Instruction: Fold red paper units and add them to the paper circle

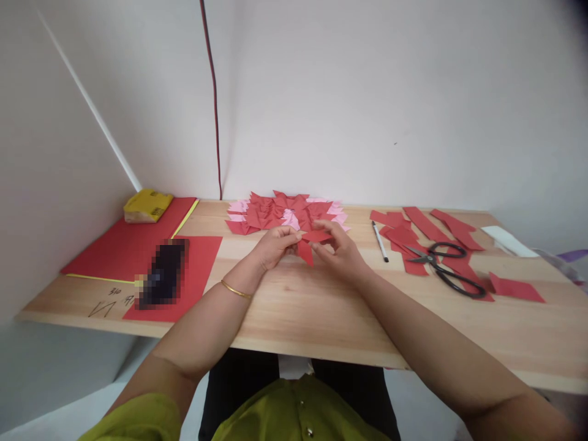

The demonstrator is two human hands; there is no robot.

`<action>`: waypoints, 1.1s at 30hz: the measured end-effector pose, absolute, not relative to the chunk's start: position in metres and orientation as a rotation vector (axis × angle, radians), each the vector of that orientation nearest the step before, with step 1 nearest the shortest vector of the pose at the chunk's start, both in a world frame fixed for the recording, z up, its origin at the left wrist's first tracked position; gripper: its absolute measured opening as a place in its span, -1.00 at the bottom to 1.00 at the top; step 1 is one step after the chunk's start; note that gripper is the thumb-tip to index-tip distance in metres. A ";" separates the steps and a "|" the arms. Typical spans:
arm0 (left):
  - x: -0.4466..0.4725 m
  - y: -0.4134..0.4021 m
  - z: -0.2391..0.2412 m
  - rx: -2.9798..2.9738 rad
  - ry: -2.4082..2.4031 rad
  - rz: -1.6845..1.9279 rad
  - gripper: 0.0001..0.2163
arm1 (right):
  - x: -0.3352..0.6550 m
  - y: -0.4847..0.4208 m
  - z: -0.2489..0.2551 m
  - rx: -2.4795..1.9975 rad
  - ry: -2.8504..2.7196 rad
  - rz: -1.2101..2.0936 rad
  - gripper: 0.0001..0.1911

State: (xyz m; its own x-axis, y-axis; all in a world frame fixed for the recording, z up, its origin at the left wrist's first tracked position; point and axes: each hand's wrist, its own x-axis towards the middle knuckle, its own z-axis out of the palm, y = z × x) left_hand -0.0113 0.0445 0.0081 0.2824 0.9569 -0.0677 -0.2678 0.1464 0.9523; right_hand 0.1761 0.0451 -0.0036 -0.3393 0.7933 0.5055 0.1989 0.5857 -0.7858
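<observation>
Between my hands, a little above the wooden table, is a folded red paper piece [305,251] with pointed ends. My left hand [279,246] pinches its left side between thumb and fingers. On the other side, my right hand [337,250] has its thumb and fingers closed on the paper's right part. Just beyond my hands lies a pile of folded red and pink paper pieces [266,211] with pointed tips, partly hidden by my fingers.
To the right are black-handled scissors [432,260], red paper strips [427,225], a pen [380,241] and a white item [509,241]. At left, red sheets [206,257] lie under a blurred dark object [163,275] and a yellow packet [147,205]. A cable [214,86] hangs along the wall.
</observation>
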 end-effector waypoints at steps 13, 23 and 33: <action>0.010 0.037 0.001 1.190 0.917 1.107 -0.79 | 0.168 0.038 0.002 -1.027 -1.535 1.298 -0.67; 0.005 0.038 0.001 1.320 0.955 1.035 -0.77 | 0.173 0.041 0.003 -1.035 -1.727 1.158 -0.66; 0.008 0.039 -0.002 1.264 0.946 1.070 -0.78 | 0.171 0.041 0.000 -1.044 -1.742 1.017 -0.71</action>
